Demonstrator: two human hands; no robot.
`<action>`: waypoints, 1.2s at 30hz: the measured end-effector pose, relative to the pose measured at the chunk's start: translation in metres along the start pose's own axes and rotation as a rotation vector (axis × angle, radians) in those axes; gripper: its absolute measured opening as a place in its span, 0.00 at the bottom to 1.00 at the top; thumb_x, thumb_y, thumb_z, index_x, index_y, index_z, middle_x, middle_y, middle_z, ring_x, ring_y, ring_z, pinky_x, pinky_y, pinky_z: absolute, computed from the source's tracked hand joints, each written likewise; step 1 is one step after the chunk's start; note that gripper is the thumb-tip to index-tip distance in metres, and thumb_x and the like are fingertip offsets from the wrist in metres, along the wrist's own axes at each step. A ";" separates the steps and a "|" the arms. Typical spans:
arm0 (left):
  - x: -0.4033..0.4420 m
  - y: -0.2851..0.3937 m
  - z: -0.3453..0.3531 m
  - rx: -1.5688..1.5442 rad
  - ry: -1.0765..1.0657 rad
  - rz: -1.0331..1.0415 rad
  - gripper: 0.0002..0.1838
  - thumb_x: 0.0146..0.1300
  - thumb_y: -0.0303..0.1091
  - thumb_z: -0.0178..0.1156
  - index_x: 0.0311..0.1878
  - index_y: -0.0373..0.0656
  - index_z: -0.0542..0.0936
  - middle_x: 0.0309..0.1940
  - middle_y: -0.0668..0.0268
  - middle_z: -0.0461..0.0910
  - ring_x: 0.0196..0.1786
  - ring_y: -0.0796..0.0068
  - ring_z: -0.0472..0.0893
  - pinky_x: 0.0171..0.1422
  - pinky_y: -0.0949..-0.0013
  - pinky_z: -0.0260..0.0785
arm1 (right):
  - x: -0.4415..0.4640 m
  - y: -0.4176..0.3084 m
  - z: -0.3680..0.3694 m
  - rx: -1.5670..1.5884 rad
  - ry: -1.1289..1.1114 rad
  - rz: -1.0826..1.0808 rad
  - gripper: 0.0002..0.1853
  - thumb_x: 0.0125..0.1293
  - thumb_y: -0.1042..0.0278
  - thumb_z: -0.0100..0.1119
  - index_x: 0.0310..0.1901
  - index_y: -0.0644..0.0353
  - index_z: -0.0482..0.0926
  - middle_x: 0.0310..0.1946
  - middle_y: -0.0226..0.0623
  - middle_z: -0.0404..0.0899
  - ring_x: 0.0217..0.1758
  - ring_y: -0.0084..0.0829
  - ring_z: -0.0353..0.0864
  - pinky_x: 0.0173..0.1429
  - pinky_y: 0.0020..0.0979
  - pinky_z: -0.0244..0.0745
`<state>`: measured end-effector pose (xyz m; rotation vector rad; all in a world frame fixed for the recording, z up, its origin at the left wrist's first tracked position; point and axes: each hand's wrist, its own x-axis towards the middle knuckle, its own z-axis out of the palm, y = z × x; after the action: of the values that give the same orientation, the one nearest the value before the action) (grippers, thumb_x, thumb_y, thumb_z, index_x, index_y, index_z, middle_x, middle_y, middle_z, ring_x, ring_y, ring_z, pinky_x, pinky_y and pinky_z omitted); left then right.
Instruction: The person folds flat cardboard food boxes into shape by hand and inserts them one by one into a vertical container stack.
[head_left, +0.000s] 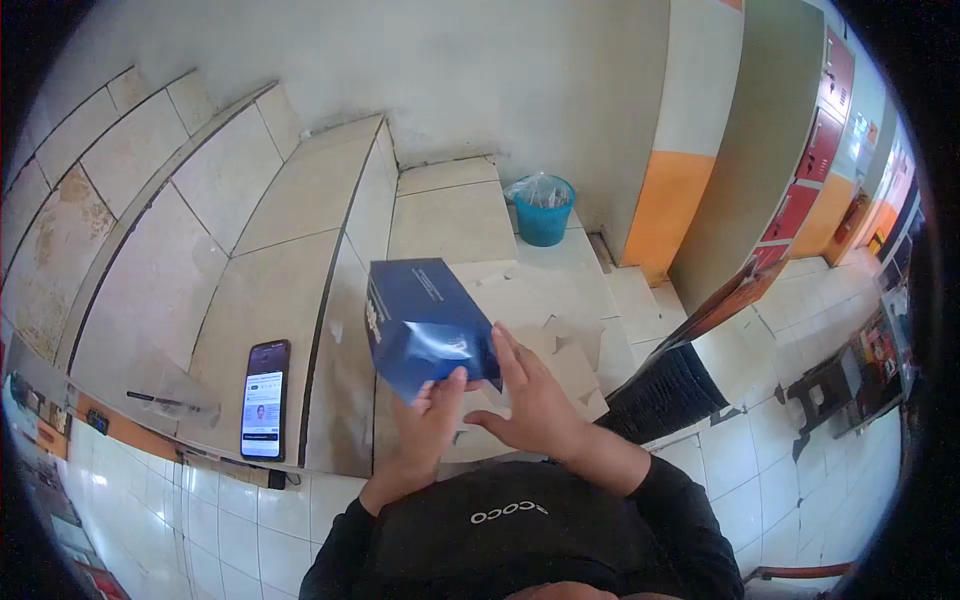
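A dark blue box (pixel 425 310) with small white print and a shiny, light-reflecting near face is held up in front of me, tilted. My left hand (pixel 436 412) grips its near lower edge, with the thumb on the front and the other fingers partly hidden beneath. My right hand (pixel 535 400) rests stretched fingers against the box's right side, its thumb held apart from them. Below the hands, pale torn pieces of paper or card (pixel 570 365) lie on the tiled surface.
A phone (pixel 264 400) with its screen lit lies on the tiled ledge (pixel 280 270) to the left, near a pen (pixel 150 398). A teal bucket (pixel 543 220) lined with plastic stands by the wall. Red lockers (pixel 805 180) and a dark ribbed object (pixel 665 400) are at right.
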<state>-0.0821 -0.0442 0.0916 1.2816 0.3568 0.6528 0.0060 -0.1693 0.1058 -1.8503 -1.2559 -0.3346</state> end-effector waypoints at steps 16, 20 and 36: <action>0.020 -0.002 0.004 0.194 -0.013 0.281 0.07 0.60 0.20 0.56 0.41 0.31 0.77 0.30 0.63 0.81 0.30 0.78 0.81 0.36 0.75 0.74 | -0.013 0.027 -0.017 0.309 0.246 0.106 0.11 0.49 0.83 0.59 0.37 0.64 0.78 0.29 0.41 0.79 0.30 0.35 0.80 0.33 0.29 0.76; 0.018 -0.008 0.015 0.330 0.006 0.297 0.05 0.58 0.23 0.59 0.37 0.33 0.79 0.25 0.63 0.82 0.28 0.78 0.81 0.33 0.74 0.73 | -0.007 0.025 -0.024 -0.083 -0.009 -0.210 0.13 0.46 0.82 0.59 0.37 0.64 0.79 0.33 0.38 0.80 0.34 0.34 0.80 0.36 0.31 0.77; 0.016 -0.015 0.030 0.310 -0.048 0.034 0.05 0.61 0.24 0.55 0.36 0.30 0.78 0.31 0.60 0.80 0.33 0.73 0.80 0.37 0.73 0.73 | -0.009 0.035 -0.021 -0.054 0.089 -0.319 0.13 0.53 0.72 0.59 0.40 0.69 0.78 0.32 0.39 0.73 0.35 0.36 0.76 0.38 0.32 0.75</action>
<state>-0.0485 -0.0586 0.0872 1.5994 0.4084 0.6101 0.0362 -0.1954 0.0953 -1.6573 -1.4934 -0.6214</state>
